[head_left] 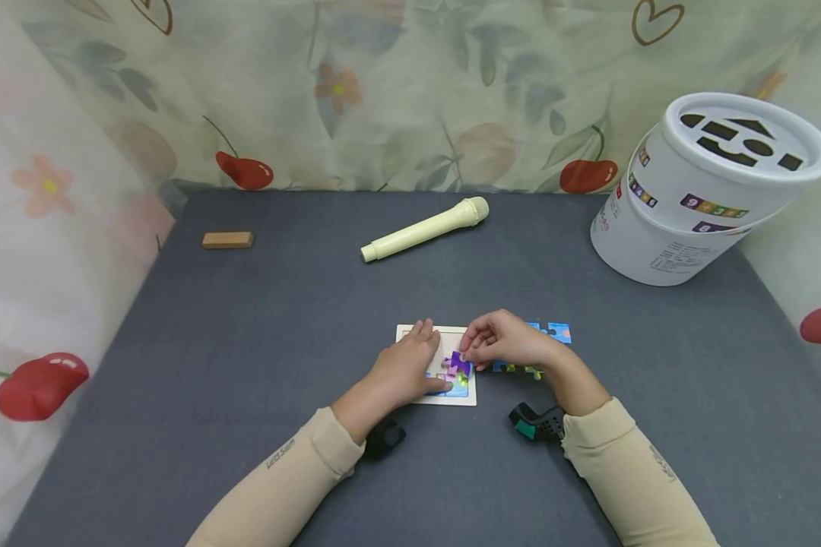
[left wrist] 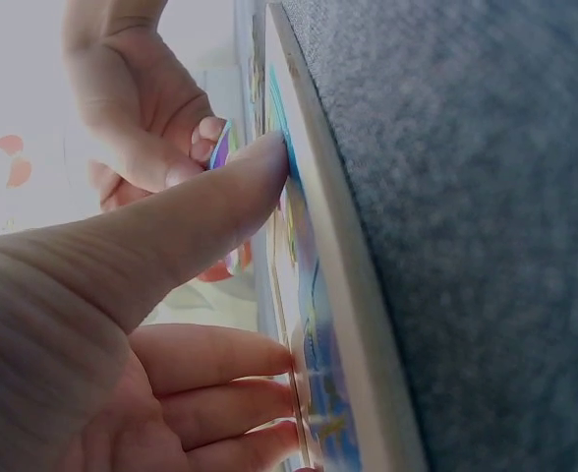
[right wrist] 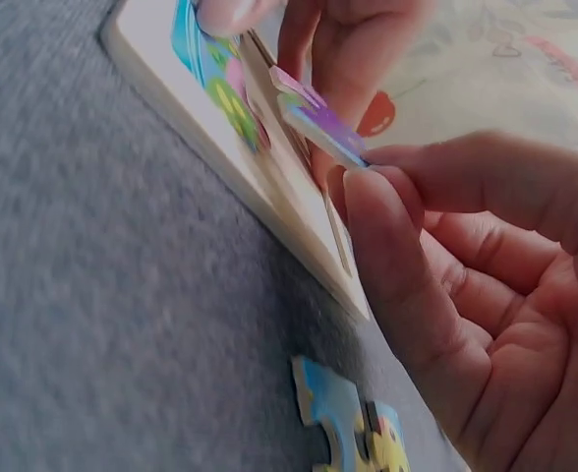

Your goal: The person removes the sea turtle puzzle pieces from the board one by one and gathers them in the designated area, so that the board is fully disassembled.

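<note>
A: What do the two hands do over the bench [head_left: 280,327]?

B: The right hand [head_left: 509,338] pinches the purple puzzle piece [head_left: 456,365] by its edge, with thumb and index finger. This piece is tilted and held above the puzzle board [head_left: 445,402], toward three o'clock from the board's middle.

A: And the left hand [head_left: 404,368]?

B: It lies over the nine o'clock side of the board. Its fingers are straight and released; the thumb rests on the blue pieces [head_left: 458,390] near the six o'clock edge.

A: Where are other pieces?

B: The loose pieces [head_left: 559,332] lie on the bench, between two and three o'clock of the board, partly hidden by the right hand.

A: And farther away?

B: From the board, the pale yellow microphone [head_left: 424,229] lies at twelve o'clock, the wooden block [head_left: 227,240] at ten, and the white bucket [head_left: 698,201] stands at two.
</note>
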Demonstrator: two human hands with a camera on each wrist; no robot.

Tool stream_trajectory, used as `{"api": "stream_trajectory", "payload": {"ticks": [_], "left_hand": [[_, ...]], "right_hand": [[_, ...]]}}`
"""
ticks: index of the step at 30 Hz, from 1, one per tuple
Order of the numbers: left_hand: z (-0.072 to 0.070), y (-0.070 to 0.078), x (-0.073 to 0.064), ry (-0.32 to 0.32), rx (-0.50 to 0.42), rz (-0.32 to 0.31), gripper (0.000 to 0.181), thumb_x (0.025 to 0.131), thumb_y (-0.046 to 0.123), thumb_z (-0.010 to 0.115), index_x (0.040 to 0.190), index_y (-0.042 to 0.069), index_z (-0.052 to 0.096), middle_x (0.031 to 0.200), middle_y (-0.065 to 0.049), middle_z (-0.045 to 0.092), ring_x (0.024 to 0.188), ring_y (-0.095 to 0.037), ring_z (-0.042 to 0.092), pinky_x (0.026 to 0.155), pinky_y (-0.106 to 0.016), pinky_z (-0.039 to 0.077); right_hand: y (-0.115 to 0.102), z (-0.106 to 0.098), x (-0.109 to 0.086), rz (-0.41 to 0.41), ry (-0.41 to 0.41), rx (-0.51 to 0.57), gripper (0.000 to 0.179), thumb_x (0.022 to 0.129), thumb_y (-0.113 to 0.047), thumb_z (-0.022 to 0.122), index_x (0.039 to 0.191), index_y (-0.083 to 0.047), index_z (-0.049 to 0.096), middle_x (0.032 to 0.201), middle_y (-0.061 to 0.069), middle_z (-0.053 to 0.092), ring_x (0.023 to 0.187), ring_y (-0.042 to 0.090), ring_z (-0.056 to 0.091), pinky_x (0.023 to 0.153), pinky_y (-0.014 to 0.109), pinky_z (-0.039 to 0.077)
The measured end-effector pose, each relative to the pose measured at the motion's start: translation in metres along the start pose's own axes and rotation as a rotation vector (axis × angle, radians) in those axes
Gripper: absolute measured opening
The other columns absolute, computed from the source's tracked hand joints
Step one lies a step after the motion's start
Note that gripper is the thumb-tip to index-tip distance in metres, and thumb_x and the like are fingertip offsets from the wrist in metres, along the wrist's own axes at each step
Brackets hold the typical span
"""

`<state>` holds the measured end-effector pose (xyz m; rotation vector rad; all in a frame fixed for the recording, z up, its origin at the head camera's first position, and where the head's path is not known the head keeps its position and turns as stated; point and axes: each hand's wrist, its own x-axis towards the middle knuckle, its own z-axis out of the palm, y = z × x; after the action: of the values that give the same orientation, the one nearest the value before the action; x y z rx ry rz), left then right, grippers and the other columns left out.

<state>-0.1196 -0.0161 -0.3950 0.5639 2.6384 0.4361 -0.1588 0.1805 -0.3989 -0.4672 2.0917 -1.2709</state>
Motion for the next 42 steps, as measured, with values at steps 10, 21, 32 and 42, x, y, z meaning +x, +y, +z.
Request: {"api": "stream_trajectory", "payload": {"ticks": [10, 21, 32, 42], "left_hand": [[0.001, -0.001, 0.0, -0.002, 0.0, -0.003, 0.081, 0.082, 0.042, 0.068, 0.144, 0.003, 0.033, 0.155, -0.013, 0.02, 0.144, -0.024, 0.018, 0.109, -0.047, 0.033], [0.001, -0.001, -0.001, 0.011, -0.01, 0.013, 0.08, 0.082, 0.04, 0.069, 0.143, 0.001, 0.034, 0.154, -0.014, 0.02, 0.144, -0.025, 0.018, 0.11, -0.047, 0.032], [0.002, -0.001, -0.002, 0.029, -0.013, 0.032, 0.08, 0.082, 0.04, 0.069, 0.142, 0.0, 0.035, 0.154, -0.015, 0.022, 0.144, -0.026, 0.019, 0.109, -0.047, 0.033], [0.002, -0.001, -0.002, 0.018, 0.0, 0.025, 0.081, 0.082, 0.041, 0.068, 0.143, 0.001, 0.034, 0.154, -0.014, 0.021, 0.144, -0.025, 0.018, 0.111, -0.045, 0.031]], "right_hand": [[0.009, -0.013, -0.012, -0.074, 0.024, -0.102, 0.017, 0.09, -0.006, 0.059, 0.097, 0.006, 0.07, 0.086, 0.011, 0.069, 0.066, 0.006, 0.056, 0.062, 0.026, 0.052], [0.025, -0.032, -0.036, -0.037, 0.082, -0.114, 0.022, 0.089, -0.009, 0.06, 0.105, 0.004, 0.068, 0.09, 0.013, 0.068, 0.069, 0.004, 0.055, 0.056, 0.021, 0.048], [0.047, -0.051, -0.068, 0.022, 0.177, -0.001, 0.027, 0.085, -0.012, 0.066, 0.103, 0.008, 0.064, 0.093, 0.005, 0.07, 0.08, 0.001, 0.063, 0.074, 0.021, 0.053], [0.063, -0.065, -0.095, 0.095, 0.246, 0.015, 0.035, 0.086, -0.017, 0.067, 0.107, 0.008, 0.059, 0.085, -0.005, 0.067, 0.074, 0.004, 0.06, 0.071, 0.021, 0.052]]}}
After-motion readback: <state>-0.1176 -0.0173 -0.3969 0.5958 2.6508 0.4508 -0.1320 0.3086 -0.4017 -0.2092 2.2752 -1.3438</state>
